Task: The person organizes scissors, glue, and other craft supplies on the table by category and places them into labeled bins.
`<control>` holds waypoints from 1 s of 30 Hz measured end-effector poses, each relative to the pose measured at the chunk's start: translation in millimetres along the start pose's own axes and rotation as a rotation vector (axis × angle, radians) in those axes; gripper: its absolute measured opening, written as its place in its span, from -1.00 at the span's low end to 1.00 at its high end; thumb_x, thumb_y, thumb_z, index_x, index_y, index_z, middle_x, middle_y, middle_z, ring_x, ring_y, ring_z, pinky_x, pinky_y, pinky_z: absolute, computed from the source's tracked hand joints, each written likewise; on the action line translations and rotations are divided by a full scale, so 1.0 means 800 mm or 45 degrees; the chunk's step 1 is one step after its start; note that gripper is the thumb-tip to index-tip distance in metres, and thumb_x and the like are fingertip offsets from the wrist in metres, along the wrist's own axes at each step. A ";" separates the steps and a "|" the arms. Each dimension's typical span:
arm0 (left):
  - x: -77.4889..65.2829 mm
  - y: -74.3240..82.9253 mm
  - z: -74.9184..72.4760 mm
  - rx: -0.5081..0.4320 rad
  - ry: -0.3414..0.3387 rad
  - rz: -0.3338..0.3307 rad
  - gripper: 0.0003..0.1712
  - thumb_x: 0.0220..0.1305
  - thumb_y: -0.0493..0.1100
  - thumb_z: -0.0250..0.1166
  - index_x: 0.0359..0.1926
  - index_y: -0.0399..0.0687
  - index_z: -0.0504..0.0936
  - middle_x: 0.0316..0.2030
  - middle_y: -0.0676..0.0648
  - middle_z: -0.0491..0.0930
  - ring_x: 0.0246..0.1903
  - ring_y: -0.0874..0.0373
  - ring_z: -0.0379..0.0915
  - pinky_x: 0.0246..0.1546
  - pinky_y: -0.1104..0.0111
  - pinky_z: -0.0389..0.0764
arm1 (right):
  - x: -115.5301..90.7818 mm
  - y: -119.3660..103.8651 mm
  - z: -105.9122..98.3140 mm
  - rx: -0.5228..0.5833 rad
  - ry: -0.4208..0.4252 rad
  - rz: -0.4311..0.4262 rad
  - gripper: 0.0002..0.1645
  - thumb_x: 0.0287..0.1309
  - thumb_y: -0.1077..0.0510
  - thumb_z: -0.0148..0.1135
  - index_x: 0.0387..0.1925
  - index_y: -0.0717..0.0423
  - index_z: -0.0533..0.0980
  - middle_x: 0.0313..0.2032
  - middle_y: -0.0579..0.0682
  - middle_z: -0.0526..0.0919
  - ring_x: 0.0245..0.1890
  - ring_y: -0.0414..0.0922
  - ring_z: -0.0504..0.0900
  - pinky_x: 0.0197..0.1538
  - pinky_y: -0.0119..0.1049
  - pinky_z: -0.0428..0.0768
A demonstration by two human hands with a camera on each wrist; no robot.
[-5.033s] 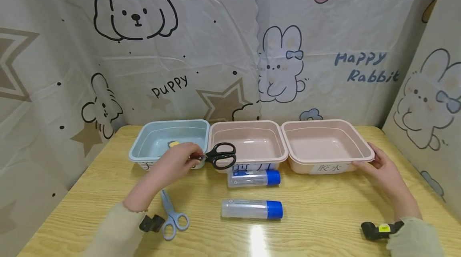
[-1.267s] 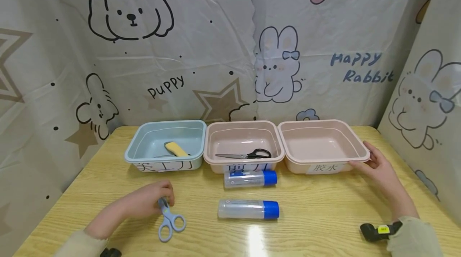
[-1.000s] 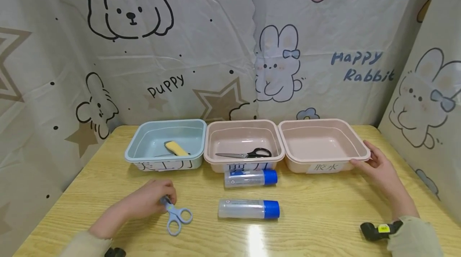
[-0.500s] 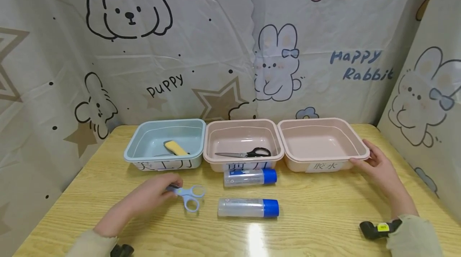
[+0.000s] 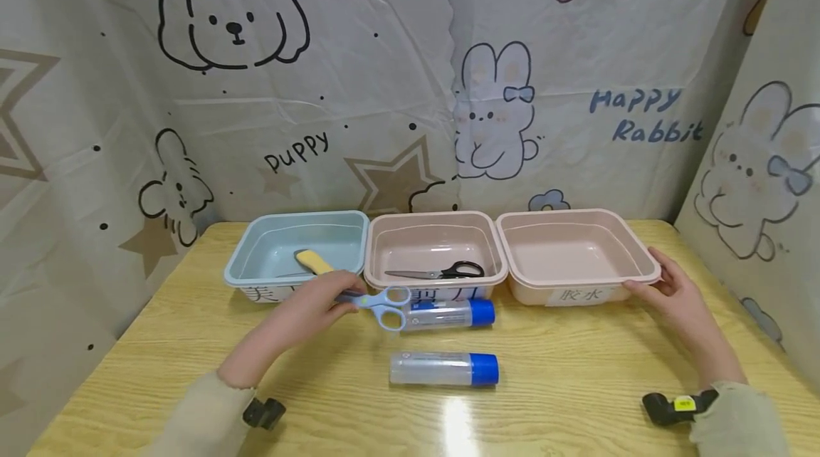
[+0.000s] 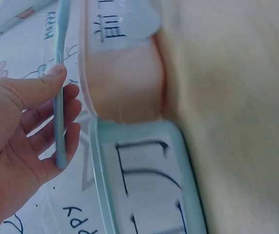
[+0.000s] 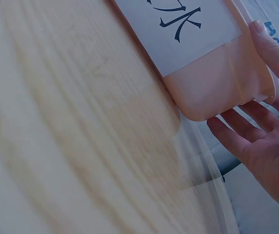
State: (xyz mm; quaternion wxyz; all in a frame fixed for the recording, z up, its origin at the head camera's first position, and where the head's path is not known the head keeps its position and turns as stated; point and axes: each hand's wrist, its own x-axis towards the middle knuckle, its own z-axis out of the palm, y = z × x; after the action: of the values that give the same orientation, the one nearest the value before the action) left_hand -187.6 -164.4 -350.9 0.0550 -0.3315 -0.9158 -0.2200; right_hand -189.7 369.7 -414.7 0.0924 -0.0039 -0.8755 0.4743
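Observation:
My left hand [image 5: 320, 300] pinches a pair of light blue scissors [image 5: 387, 300] by the blades, between thumb and fingers. The scissors are held up in front of the gap between the blue bin [image 5: 233, 273] and the middle pink bin [image 5: 500, 277], handle loops pointing right. In the left wrist view the scissors [image 6: 59, 112] appear edge-on. My right hand [image 5: 675, 304] grips the front right corner of the right pink bin [image 5: 647, 279]. In the right wrist view its thumb [image 7: 271, 48] lies at the rim and the fingers against the side.
A yellow-handled utility knife [image 5: 312, 261] lies in the blue bin. Black-handled scissors [image 5: 458, 270] lie in the middle bin. Two blue-capped glue bottles [image 5: 442, 369] lie on the wooden table [image 5: 564, 386], one close to the middle bin. A patterned cloth [image 5: 397, 72] hangs behind.
The black-handled scissors went from my left hand into the middle bin. My left hand then picked the light blue scissors off the table and carried them up and right. The right hand stayed put.

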 end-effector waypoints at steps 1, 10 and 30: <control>0.007 0.002 0.001 -0.015 0.020 0.007 -0.79 0.10 -0.25 0.28 -0.19 -0.03 0.55 -0.24 0.06 0.58 -0.20 0.21 0.51 -0.18 0.35 0.55 | 0.000 0.001 -0.001 0.000 0.005 -0.007 -0.05 0.16 0.03 0.16 0.42 -0.01 -0.17 0.31 0.24 0.12 -0.13 -0.64 0.27 -0.21 -0.78 0.37; 0.060 0.014 0.014 -0.159 0.125 -0.054 -0.81 0.17 -0.21 0.24 -0.15 -0.02 0.57 -0.20 0.05 0.58 -0.16 0.21 0.50 -0.12 0.33 0.54 | 0.000 -0.004 0.000 0.010 -0.005 0.001 -0.03 0.16 0.03 0.17 0.41 0.06 -0.18 0.31 0.38 0.04 -0.20 -0.66 0.25 -0.23 -0.77 0.38; 0.143 0.013 0.067 -0.130 0.137 -0.189 -0.80 0.10 -0.22 0.30 -0.19 -0.11 0.65 -0.23 -0.03 0.62 -0.20 0.15 0.51 -0.11 0.32 0.53 | 0.001 -0.001 0.000 0.006 0.000 0.017 -0.03 0.16 0.02 0.16 0.41 0.04 -0.18 0.33 0.35 -0.01 -0.15 -0.66 0.24 -0.21 -0.79 0.36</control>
State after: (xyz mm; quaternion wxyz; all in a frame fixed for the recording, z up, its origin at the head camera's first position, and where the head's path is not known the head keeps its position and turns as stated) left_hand -266.9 -67.2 -366.9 0.0708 -0.2528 -0.9212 -0.2873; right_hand -190.7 369.3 -414.1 0.0892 -0.0095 -0.8743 0.4770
